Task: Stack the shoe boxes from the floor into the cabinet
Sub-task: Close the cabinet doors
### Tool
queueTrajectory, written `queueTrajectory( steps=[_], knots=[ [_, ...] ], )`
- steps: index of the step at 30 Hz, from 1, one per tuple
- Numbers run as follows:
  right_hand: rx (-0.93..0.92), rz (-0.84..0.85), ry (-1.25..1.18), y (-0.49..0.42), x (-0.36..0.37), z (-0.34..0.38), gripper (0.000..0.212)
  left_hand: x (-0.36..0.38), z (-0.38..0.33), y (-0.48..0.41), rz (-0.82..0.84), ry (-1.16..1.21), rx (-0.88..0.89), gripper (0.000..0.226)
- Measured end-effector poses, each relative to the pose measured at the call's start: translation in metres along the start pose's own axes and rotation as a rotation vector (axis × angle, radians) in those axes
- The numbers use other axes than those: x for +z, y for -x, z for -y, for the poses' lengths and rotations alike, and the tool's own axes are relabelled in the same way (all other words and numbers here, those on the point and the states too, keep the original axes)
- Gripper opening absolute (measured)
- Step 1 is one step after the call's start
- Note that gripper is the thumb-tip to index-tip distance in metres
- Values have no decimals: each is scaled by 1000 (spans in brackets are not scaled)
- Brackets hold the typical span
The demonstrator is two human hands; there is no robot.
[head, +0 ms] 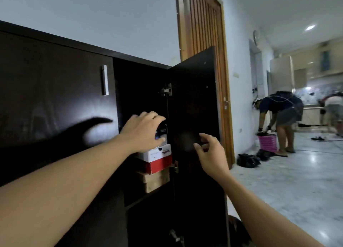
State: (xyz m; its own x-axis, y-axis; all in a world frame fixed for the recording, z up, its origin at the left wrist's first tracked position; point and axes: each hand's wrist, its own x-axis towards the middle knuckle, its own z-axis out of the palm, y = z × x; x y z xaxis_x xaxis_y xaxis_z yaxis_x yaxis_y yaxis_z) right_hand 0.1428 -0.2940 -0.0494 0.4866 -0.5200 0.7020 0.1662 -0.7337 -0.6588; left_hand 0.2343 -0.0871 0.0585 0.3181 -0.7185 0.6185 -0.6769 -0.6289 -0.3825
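In the dark cabinet [55,98], beside its open door [194,107], a shelf [141,200] carries a stack: brown box [157,180], red box [160,165], white box [157,154], and on top a dark box [163,130], dimly seen, which the left hand [143,130] grips with fingers [154,116] curled over its near end. The boxes are likely light, stiff cardboard that slides easily, best held at both ends. The right hand [209,150] hovers empty, fingers loosely spread.

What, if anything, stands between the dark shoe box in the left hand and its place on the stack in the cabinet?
Nothing visible does. The left hand holds the dark shoe box, which already rests on the white box inside; the cabinet door is swung clear to the right.
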Motion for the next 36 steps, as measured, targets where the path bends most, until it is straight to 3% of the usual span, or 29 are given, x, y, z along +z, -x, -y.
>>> queueTrajectory(
  steps=[4,8,13,16,20,24,29,36],
  knots=[
    [175,-35,3,-2,-59,-55,39,6,-89,-51,-78,66,125,64],
    [250,-34,-56,-16,-69,-99,37,24,-148,-88,-87,54,208,57],
    [300,118,-278,-32,-51,-134,33,53,-176,-118,24,-23,174,58],
    [303,110,-359,-32,-46,-139,28,67,-177,-119,45,-77,177,59],
    [322,133,-434,-26,-41,-131,24,68,-165,-110,-54,-135,218,53],
    [292,277,-470,-14,-26,-104,27,62,-132,-91,-212,-193,236,42],
    [197,409,-393,3,23,-60,28,64,-59,-48,-266,-169,278,38],
    [88,446,-299,10,118,-25,41,74,25,2,-297,-188,123,35]
  ],
)
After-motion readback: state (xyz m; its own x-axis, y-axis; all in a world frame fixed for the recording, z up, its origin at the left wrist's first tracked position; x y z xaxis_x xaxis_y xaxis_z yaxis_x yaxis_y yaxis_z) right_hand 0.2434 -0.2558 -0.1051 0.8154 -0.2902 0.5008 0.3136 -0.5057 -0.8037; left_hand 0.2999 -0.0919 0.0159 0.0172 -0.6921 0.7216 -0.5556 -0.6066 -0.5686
